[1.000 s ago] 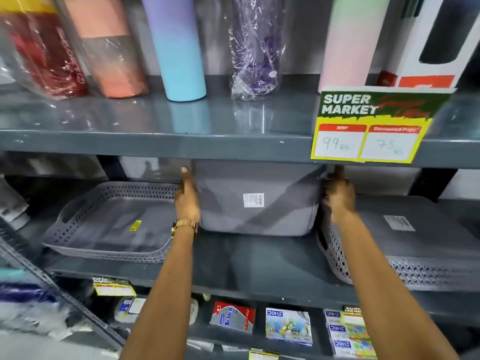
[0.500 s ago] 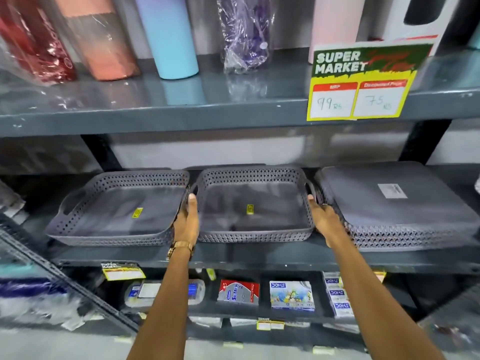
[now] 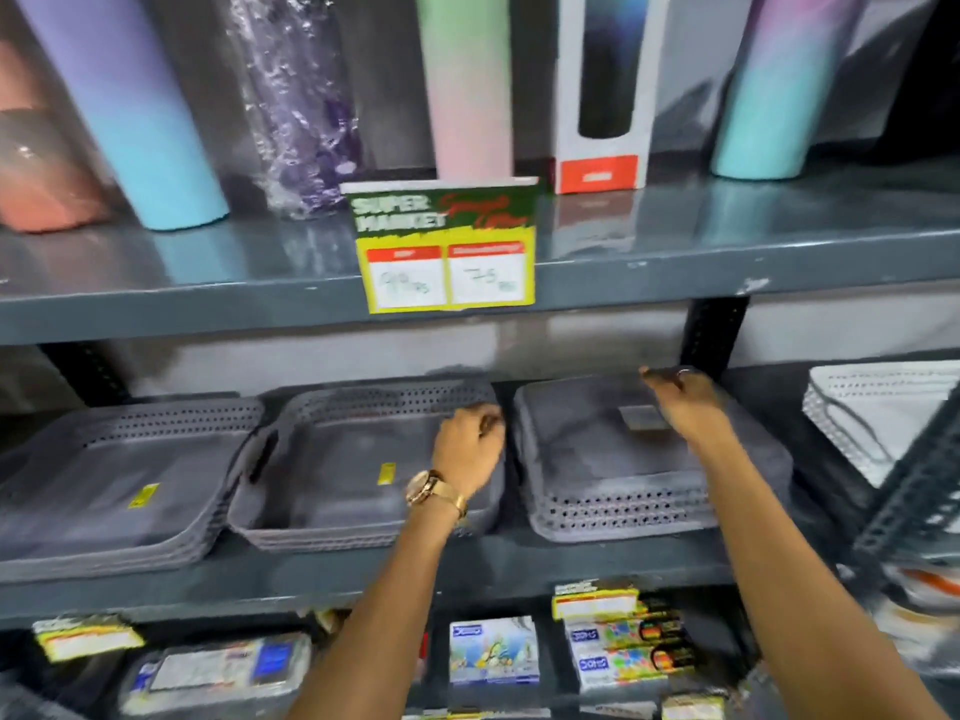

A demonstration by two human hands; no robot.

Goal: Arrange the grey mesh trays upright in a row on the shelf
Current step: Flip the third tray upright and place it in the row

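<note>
Three grey mesh tray stacks lie flat in a row on the middle shelf. The left tray and the middle tray face up, each with a small yellow sticker. The right tray stack lies upside down with a label on its base. My left hand, with a gold watch, has its fingers curled at the gap between the middle and right trays; blur hides any grip. My right hand stretches over the far edge of the upside-down stack, fingers apart.
The upper shelf edge with a yellow price sign hangs low over the trays, with tall bottles standing on it. A black upright post stands behind the right stack. White mesh trays and a slanted metal brace are at the right.
The middle tray went from upright to lying flat on the shelf. Both hands then left its sides and moved right, to the upside-down stack. The view shifted right.
</note>
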